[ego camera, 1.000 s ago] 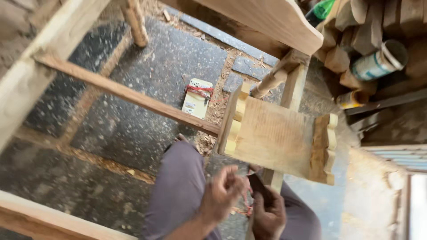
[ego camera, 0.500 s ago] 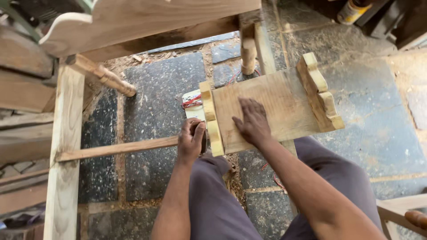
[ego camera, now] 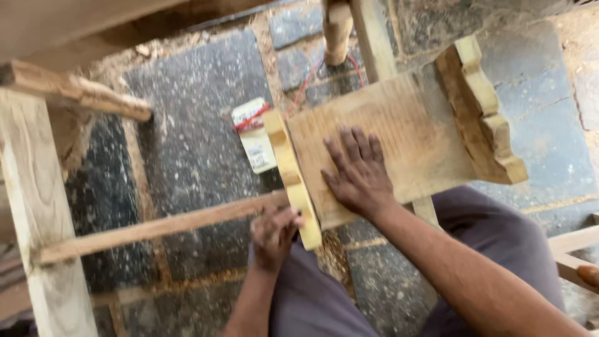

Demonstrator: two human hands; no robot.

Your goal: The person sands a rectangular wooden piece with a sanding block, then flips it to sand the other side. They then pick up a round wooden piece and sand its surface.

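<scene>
Right hand [ego camera: 357, 175] is laid flat, fingers spread, on the wooden panel [ego camera: 399, 134]; nothing is grasped. Left hand [ego camera: 274, 234] grip is curled closed at the panel's pale scalloped edge strip [ego camera: 292, 181]; its contents cannot be made out. The panel is seen resting over the lap, above a dark stone floor [ego camera: 187, 150]. A small paper packet [ego camera: 256, 140] lies just beside it. Wooden frame rails [ego camera: 156, 228] are noted left.

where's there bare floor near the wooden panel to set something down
Bare stone floor lies left of the wooden panel, between the slanted rail and the small packet. More shows right of the scalloped end piece. It is crowded at the panel's near edge, where the left hand and right hand work.
</scene>
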